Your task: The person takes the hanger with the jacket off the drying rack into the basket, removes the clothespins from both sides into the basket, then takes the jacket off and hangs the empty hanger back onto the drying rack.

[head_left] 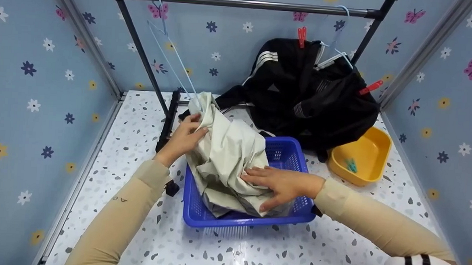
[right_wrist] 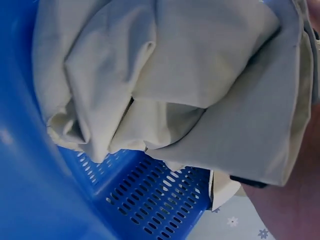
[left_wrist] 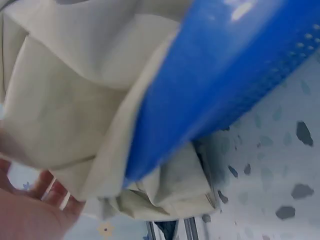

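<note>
A pale beige garment (head_left: pixel 229 148) lies bunched over a blue plastic basket (head_left: pixel 251 223), its upper end drawn up toward the left. My left hand (head_left: pixel 185 136) grips the fabric at that end, with fingertips partly behind the cloth in the left wrist view. The lower part of a light-blue wire hanger (head_left: pixel 183 67) dips into the fabric beside those fingers; its hook is on the rack bar. Over the basket's right half, my right hand (head_left: pixel 283 185) rests on the garment with its fingers extended. Folds of the cloth fill most of the right wrist view.
A black clothes rack (head_left: pixel 246 4) stands behind the basket. From its right side hangs a black jacket (head_left: pixel 282 94) on a blue hanger, with red clothespins (head_left: pixel 302 37) clipped on. A yellow tub (head_left: pixel 374 156) with teal clothespins (head_left: pixel 351 165) sits at the right.
</note>
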`<state>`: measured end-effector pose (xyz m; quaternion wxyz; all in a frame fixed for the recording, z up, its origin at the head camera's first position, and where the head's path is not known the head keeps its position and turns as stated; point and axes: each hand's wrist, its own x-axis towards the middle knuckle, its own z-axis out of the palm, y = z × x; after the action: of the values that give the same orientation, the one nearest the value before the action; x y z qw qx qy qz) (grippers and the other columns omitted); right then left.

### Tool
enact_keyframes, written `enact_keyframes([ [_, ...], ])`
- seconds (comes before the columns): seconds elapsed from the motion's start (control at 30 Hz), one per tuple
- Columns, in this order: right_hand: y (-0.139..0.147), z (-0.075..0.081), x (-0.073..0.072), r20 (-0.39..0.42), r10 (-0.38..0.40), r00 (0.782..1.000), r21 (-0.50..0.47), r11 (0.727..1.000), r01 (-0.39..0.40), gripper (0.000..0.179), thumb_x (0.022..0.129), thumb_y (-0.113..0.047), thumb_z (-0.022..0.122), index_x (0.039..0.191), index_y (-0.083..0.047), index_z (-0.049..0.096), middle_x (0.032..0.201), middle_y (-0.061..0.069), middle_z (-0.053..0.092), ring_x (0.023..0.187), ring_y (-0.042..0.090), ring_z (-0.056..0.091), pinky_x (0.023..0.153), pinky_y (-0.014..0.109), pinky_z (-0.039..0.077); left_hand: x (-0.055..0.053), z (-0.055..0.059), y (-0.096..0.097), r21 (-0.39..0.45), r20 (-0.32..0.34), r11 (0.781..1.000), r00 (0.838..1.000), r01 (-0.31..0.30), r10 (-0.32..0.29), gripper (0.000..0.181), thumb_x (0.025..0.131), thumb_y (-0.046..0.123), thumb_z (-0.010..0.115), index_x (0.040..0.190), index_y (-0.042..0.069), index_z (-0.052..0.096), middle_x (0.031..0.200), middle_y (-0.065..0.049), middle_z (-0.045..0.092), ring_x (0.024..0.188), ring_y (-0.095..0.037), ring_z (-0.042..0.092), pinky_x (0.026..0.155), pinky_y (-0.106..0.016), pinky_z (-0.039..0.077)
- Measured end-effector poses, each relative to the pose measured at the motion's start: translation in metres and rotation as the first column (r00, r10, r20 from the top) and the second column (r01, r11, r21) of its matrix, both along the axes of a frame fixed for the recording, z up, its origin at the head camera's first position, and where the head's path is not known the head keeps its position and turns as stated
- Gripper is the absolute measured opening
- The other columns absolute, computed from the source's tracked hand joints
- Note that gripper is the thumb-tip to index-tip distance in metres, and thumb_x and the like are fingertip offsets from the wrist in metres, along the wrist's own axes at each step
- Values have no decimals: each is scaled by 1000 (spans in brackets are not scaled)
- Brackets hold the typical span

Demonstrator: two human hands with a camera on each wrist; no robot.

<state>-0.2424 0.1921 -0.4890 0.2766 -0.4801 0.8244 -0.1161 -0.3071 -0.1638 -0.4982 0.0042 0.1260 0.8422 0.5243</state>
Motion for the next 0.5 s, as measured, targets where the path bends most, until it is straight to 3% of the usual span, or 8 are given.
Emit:
enact_keyframes([
  [0.1, -2, -1, 0, 7, 29, 1000, 59, 998, -30, 101, 102, -53, 74, 181, -17, 23, 190, 19, 15, 177, 46, 13, 143, 69, 14, 10, 1, -2, 8, -19, 995, 995, 102, -101, 31, 113, 11, 62, 131, -9, 77, 184, -28, 30, 173, -52, 24, 143, -67, 18],
  [0.23, -2, 0, 0, -1, 50, 999, 102, 994, -50, 98, 103, -54, 71, 181, -19, 24, 190, 19, 14, 178, 45, 13, 143, 70, 14, 22, 4, 1, -32, -91, 982, 978, 185, -187, 26, 113, 9, 60, 120, -8, 78, 178, -33, 37, 170, -54, 30, 141, -70, 22],
  [0.37, -1, 5, -1, -7, 40, 999, 116, 992, -39, 96, 101, -53, 73, 180, -20, 28, 189, 18, 17, 177, 45, 16, 143, 70, 15, 32, 10, 8, -130, -159, 961, 952, 243, -263, 23, 115, 10, 56, 103, -6, 67, 173, -38, 43, 169, -55, 32, 141, -68, 26],
  [0.5, 1, 15, -5, -3, 46, 999, 86, 995, -45, 87, 102, -49, 74, 175, -16, 41, 185, 21, 31, 171, 46, 33, 140, 67, 27, 40, 15, 14, -268, -193, 924, 924, 274, -330, 24, 116, 15, 53, 97, -1, 54, 174, -39, 40, 170, -58, 26, 141, -69, 21],
])
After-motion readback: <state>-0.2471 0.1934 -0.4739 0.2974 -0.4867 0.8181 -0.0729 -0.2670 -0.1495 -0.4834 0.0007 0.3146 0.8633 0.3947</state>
